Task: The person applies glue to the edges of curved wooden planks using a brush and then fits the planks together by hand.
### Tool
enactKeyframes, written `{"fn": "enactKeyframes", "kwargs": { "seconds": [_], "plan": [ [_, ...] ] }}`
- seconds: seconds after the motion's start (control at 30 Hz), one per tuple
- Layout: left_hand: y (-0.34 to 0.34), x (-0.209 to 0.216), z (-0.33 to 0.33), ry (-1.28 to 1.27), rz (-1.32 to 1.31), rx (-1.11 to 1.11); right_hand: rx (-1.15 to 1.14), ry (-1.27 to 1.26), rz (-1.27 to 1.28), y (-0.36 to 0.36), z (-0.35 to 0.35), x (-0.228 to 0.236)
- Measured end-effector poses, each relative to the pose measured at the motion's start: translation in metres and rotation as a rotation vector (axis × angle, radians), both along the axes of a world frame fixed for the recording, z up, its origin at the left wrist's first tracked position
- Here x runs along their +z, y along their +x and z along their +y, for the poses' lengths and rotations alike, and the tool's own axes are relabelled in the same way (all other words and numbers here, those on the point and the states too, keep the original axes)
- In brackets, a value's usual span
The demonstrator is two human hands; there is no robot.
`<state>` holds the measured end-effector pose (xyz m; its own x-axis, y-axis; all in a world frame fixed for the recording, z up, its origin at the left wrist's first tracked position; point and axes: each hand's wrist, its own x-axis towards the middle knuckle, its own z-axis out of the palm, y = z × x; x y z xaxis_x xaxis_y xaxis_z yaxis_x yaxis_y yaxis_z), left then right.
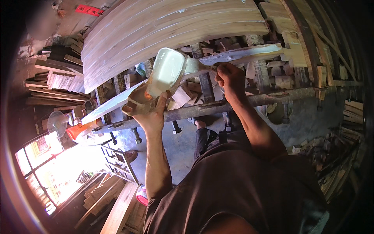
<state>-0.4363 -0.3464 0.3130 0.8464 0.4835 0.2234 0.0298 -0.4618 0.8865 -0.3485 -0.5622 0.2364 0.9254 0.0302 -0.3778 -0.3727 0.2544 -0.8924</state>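
My left hand (pixel 150 117) is wrapped round the lower end of a cut-open plastic container (pixel 156 84) and holds it tilted. White glue (pixel 169 70) lies inside it. In my right hand (pixel 231 80) is the dark handle of a glue brush (pixel 191 66); its wide end, coated in white, is at the container's right rim. Whether it has bristles or a flat blade I cannot tell. Beyond and beneath both hands runs a long wooden strip (pixel 249 54) with white glue smeared along its upper face.
A wide panel of joined boards (pixel 175 29) lies beyond the strip. A metal bar (pixel 288 94) with several large bolts (pixel 176 126) crosses in front of me. Wood offcuts (pixel 187 91) fill gaps between the supports. A round bucket (pixel 274 112) and a metal frame (pixel 120 162) stand below.
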Motion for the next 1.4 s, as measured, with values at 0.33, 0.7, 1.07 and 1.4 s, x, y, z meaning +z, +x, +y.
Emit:
{"fn": "enactKeyframes", "kwargs": {
  "seconds": [0.33,0.7,1.07,1.4],
  "plan": [
    [0.009,-0.012,0.003,0.283,0.197,0.049,0.084,0.462,0.017,0.008,-0.022,-0.018],
    [-0.018,-0.039,0.014,-0.141,0.041,0.187,-0.319,-0.841,-0.664,0.016,-0.155,-0.118],
    [-0.03,-0.028,0.043,-0.421,0.082,0.31,-0.114,-1.009,-0.359,0.058,-0.23,-0.12],
    [-0.035,-0.01,0.067,-0.936,-0.087,0.207,-0.075,-1.442,-0.752,0.024,-0.148,-0.098]
  ]
}}
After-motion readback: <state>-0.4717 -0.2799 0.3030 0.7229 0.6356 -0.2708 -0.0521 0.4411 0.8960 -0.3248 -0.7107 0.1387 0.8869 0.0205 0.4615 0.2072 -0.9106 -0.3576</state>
